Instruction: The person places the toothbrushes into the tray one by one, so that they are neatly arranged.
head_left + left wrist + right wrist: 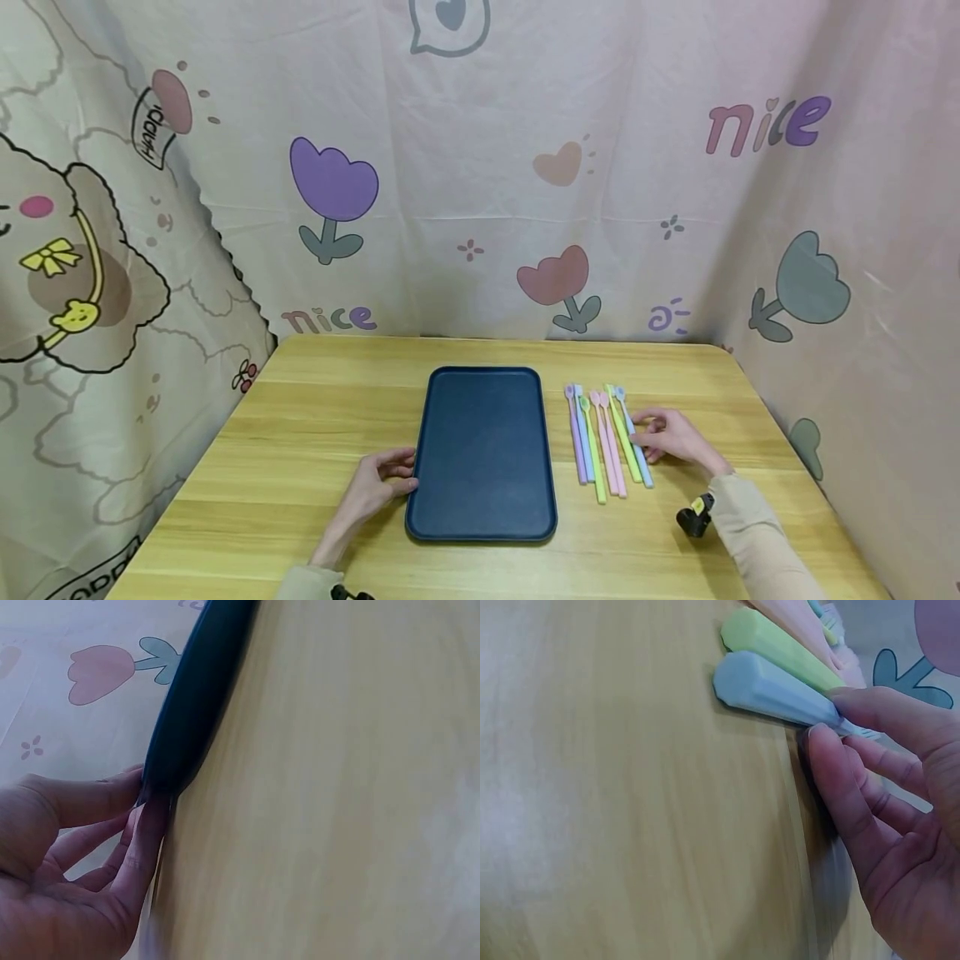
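Note:
A dark blue rectangular tray [483, 454] lies flat on the table. My left hand [375, 483] is at its left side, and in the left wrist view the thumb and fingers [139, 840] pinch the tray's rim. To the right of the tray lies a row of several pastel toothbrushes [607, 442], heads pointing away from me. At the right end of the row, my right hand [671, 435] pinches the rightmost blue toothbrush [761, 686] between thumb and forefinger. Beside it, a green toothbrush [780, 649] lies close. The fingers partly cover the blue one's neck.
The wooden table [322, 417] carries the tray and brushes. A printed curtain [465, 167] stands behind the table's back edge and along both sides. A small black device [695, 515] is at the right wrist.

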A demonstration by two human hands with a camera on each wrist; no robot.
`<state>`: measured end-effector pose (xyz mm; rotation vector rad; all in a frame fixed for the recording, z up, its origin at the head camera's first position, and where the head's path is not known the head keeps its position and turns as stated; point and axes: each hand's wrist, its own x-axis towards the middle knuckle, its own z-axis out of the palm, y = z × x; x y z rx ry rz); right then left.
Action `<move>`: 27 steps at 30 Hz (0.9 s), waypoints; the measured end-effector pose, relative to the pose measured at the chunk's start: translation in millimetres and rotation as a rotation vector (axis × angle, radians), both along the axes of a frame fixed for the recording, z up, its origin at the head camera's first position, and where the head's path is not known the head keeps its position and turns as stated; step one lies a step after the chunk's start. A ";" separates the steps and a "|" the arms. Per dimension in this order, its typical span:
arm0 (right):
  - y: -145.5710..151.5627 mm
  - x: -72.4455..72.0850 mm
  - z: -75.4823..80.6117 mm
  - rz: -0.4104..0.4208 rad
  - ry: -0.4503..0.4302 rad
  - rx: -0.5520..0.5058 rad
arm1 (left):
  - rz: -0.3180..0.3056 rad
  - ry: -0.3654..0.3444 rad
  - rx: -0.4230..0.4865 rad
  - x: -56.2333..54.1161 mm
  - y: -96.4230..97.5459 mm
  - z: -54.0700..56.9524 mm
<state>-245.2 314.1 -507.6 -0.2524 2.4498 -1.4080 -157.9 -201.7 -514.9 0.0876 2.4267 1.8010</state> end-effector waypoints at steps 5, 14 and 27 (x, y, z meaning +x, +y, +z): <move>-3.0 -1.5 -2.1 -0.038 -0.002 0.033 | -0.014 0.007 -0.030 -0.2 -0.4 0.8; -11.0 -1.8 -3.0 -0.089 0.005 0.110 | -0.026 -0.006 -0.022 -0.2 -1.1 0.7; -13.0 -0.7 -3.0 -0.104 0.025 0.121 | -0.042 0.003 -0.041 -1.0 -1.4 0.8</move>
